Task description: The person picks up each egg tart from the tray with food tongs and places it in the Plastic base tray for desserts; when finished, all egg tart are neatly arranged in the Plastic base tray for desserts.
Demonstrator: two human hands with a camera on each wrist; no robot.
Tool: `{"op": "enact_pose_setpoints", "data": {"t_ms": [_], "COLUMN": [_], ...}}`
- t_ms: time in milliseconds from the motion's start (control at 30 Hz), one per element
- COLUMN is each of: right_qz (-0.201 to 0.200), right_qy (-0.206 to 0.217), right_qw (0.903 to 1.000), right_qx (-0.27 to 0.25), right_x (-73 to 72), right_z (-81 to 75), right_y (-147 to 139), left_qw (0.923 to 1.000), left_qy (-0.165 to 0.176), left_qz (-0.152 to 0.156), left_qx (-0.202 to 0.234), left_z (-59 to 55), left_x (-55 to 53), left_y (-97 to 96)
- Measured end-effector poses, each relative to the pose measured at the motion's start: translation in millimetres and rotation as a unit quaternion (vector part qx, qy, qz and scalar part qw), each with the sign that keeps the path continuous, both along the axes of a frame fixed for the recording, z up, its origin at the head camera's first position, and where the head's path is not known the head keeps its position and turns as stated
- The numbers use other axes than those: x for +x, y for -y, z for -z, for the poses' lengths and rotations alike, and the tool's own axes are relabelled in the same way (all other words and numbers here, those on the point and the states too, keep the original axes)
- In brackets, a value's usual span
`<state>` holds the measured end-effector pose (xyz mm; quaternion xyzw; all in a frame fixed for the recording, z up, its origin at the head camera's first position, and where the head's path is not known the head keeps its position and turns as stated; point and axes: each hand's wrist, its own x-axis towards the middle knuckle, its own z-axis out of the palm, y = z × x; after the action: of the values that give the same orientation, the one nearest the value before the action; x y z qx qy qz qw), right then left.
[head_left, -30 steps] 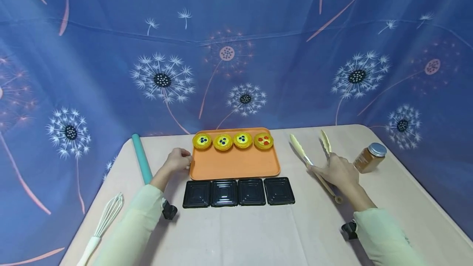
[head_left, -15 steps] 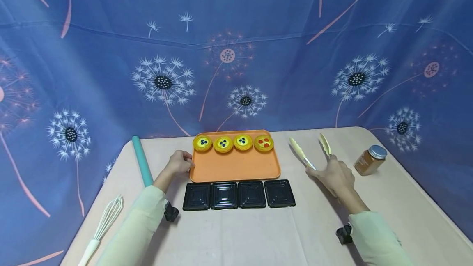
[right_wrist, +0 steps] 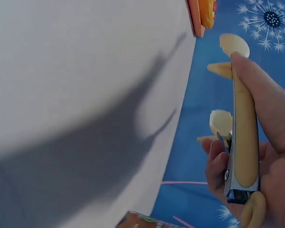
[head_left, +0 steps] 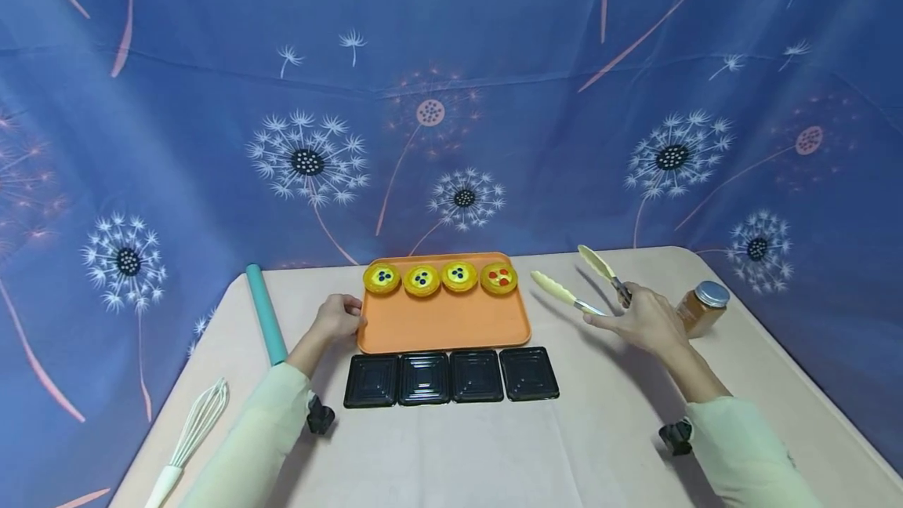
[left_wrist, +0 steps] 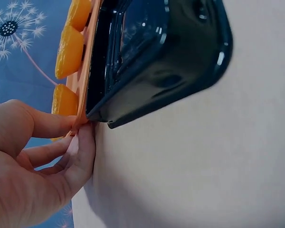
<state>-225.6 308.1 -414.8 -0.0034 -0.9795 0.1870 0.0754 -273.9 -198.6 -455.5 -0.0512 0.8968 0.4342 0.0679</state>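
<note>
My left hand (head_left: 339,317) pinches the left rim of an orange tray (head_left: 444,328); the left wrist view shows thumb and fingers on its edge. Along the tray's far side sit three tarts with blue dots, one of them a yellow tart (head_left: 422,281), and a tart with red pieces (head_left: 498,278). My right hand (head_left: 650,321) grips a pair of cream-tipped tongs (right_wrist: 245,133), their arms spread apart and pointing toward the tray. In the right wrist view the thumb lies along one arm and the fingers curl round the other. A shadow of hand and tongs falls on the table.
Several black square trays (head_left: 425,379) stand in a row before the orange tray. A brown jar with a silver lid (head_left: 703,309) is just right of my right hand. At left lie a teal rolling pin (head_left: 265,312) and a whisk (head_left: 190,433).
The tongs have risen off the table and shifted left toward the tray in my right hand. My left hand stays at the tray's left rim.
</note>
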Motion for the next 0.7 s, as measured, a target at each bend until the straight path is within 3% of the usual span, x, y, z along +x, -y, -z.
{"op": "enact_pose_setpoints", "data": {"t_ms": [200,467,700], "right_qz": [-0.044,-0.132,-0.177], "right_qy": [-0.002,0.002,0.047], "right_qw": [0.999,0.9912,0.9829], "right_qx": [0.0,-0.01,0.015], "right_x": [-10.6,-38.8,-62.5], "right_z": [-10.6,-29.7,-34.9], "right_y": [4,19,38], "left_qw": [0.9999,0.9999,0.9998], "left_qy": [-0.012,-0.015,-0.017], "left_qz": [0.002,-0.005,-0.008], "left_qx": [0.0,0.0,0.005], "left_z": [4.0,3.9,6.7], "left_x": [2.3,3.7,4.8], "left_y": [2.3,1.3,2.9]}}
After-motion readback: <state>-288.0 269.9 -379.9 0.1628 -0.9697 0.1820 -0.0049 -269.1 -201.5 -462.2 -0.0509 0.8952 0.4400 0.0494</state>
